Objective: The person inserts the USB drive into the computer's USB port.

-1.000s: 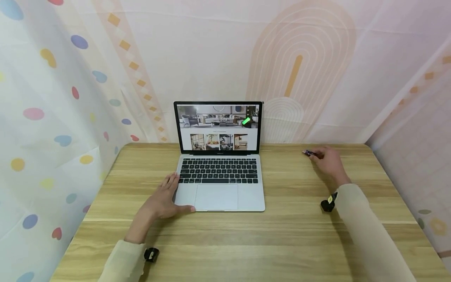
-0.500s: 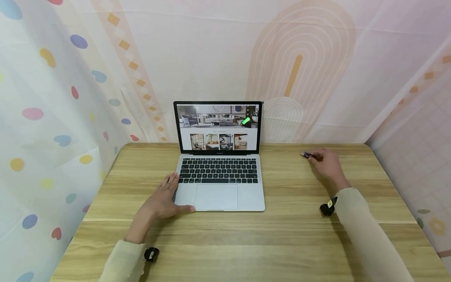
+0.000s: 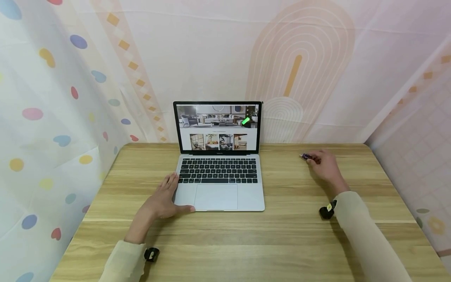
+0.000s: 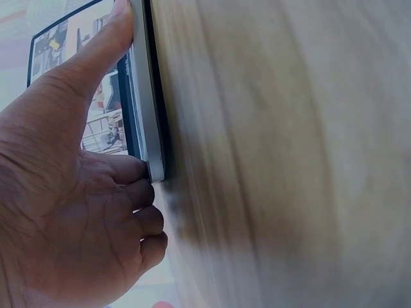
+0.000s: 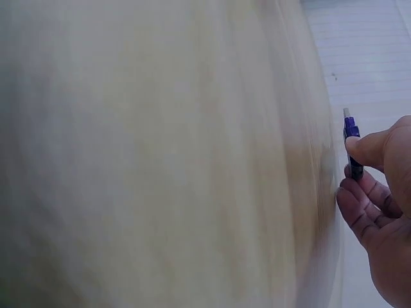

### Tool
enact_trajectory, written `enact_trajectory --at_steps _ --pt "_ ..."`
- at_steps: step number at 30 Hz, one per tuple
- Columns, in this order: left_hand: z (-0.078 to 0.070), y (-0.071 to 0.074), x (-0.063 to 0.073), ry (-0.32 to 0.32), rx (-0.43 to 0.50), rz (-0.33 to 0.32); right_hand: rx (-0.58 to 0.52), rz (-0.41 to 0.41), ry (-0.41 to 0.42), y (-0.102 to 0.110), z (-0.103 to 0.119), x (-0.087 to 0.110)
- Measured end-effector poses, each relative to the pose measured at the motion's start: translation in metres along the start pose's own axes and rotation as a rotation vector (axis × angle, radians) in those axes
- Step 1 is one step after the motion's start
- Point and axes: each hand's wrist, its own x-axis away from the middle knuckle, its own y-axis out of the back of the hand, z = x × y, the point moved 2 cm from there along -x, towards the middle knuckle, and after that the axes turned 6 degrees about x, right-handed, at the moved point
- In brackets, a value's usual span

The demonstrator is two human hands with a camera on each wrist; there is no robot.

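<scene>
Two bare hands over one wooden table. At the left hand, a wide space between thumb and fingers, with the front left corner of a silver laptop inside this space. Thumb on the front edge, rather straight fingers along the left edge, both touching. Just to the right of these fingers, a black keyboard; just to the right of the thumb tip, a touchpad. Farther away than the left fingers, a raised screen with pictures of rooms and a small green mark.

At the right hand, a narrow pinch of thumb and forefinger, holding a small stick, dark purple with a pale tip. This tip out beyond the fingers, towards the laptop side. Exact kind of stick too small to tell; also impossible to tell, contact with the table under the fingers. Well to the left of the right fingers, the laptop.

Behind the fingers of both hands, a light cloth with printed shapes. Nearer than the fingers, pale sleeves.
</scene>
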Motion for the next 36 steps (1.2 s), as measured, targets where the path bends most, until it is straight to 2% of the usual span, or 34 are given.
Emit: enact_trajectory --at_steps 12,36 --pt "0.000 0.000 0.000 -0.004 -0.002 0.000 -0.002 0.061 -0.001 -0.003 0.006 0.002" --pt "-0.001 0.001 0.001 0.004 0.002 0.007 -0.001 0.075 0.030 -0.009 0.017 0.004"
